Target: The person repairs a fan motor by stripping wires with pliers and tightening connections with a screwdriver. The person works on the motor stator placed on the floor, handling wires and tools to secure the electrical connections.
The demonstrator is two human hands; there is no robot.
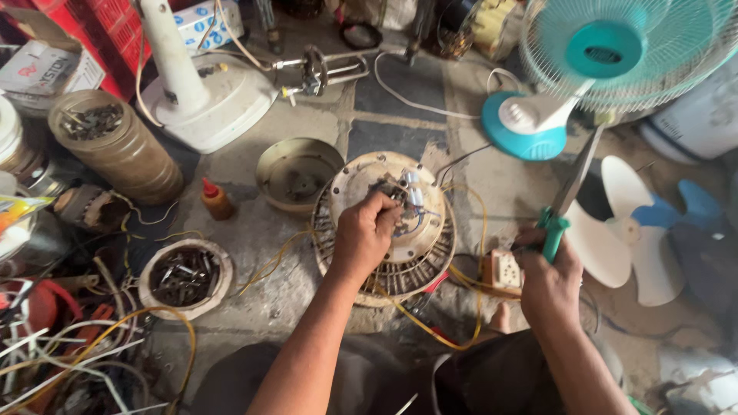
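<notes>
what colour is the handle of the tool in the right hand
Green handle, gripped by the right hand; head view.

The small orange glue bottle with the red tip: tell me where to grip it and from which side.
Pinch the orange bottle around its body, below the red nozzle, coming from above. It seems to stand upright on the floor, clear of the metal bowl beside it; the narrow tip offers little hold.

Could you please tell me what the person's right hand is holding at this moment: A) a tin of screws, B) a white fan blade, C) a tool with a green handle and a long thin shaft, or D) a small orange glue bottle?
C: the right hand closes its grip around the green-handled tool, whose thin shaft points up toward the teal fan.
</notes>
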